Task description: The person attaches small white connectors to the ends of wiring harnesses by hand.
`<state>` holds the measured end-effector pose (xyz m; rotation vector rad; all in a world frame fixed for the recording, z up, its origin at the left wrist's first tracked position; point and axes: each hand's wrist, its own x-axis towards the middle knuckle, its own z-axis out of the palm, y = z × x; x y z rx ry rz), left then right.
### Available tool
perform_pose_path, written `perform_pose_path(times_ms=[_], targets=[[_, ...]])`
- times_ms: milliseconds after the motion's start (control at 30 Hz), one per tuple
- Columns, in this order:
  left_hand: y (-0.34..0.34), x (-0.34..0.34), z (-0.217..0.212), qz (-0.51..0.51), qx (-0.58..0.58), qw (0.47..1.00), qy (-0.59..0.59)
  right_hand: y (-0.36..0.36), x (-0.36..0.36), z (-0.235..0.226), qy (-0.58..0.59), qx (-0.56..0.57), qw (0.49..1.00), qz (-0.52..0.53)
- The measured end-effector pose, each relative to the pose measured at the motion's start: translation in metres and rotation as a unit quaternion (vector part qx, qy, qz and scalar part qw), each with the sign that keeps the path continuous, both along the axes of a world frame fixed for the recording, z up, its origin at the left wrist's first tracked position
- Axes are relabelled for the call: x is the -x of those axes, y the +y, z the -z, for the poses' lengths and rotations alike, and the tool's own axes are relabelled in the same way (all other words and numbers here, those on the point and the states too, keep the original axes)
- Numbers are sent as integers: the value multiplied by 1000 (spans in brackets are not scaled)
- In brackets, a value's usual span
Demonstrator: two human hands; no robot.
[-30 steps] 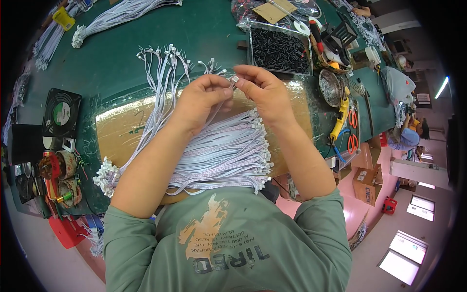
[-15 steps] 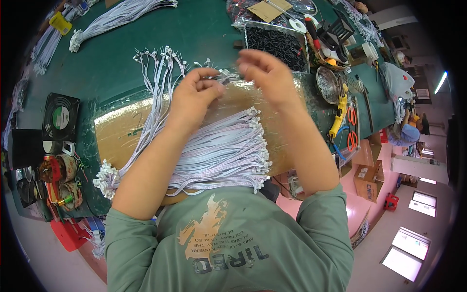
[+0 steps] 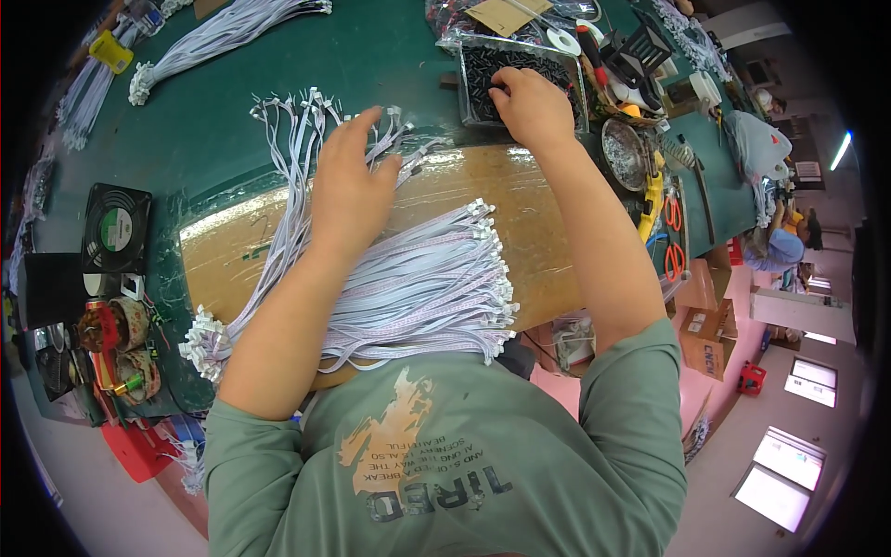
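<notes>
**Two hands, two piles, one tray**

Spread flat, fingers loose and clasping nothing, the left hand [image 3: 351, 186] rests on a fan of white ribbon cables [image 3: 297, 158] whose connector ends splay across the green mat [image 3: 204, 111]. Reaching forward, the right hand [image 3: 531, 104] dips its fingertips into one clear tray of small black parts [image 3: 492, 70]; whether it pinches a piece cannot be told. Two main cable lots lie on the brown board [image 3: 520, 204]: the fan under the left hand and a thicker stack [image 3: 436, 278] just beside the person's chest. One more bundle [image 3: 223, 32] sits well apart at the mat's far edge. One black cooling fan [image 3: 115, 227] lies at the left.
</notes>
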<state>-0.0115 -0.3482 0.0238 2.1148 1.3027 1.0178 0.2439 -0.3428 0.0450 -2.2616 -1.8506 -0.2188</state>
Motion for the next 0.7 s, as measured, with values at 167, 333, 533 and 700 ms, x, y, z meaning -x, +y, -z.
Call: perform_pose_path(times_ms=[167,333,533,700], targets=[[-9,-1,-1,136,-65,988,-12,-2,-3,0,40,-11,999,16],[-25,-7,-5,356,27,918,174,-4,-9,2,10,-80,997,-16],[-22,-8,-4,280,167,944,54,-8,-11,-1,32,-116,992,-28],[-9,-3,-7,232,471,823,-218,-11,-14,-2,63,-136,988,-24]])
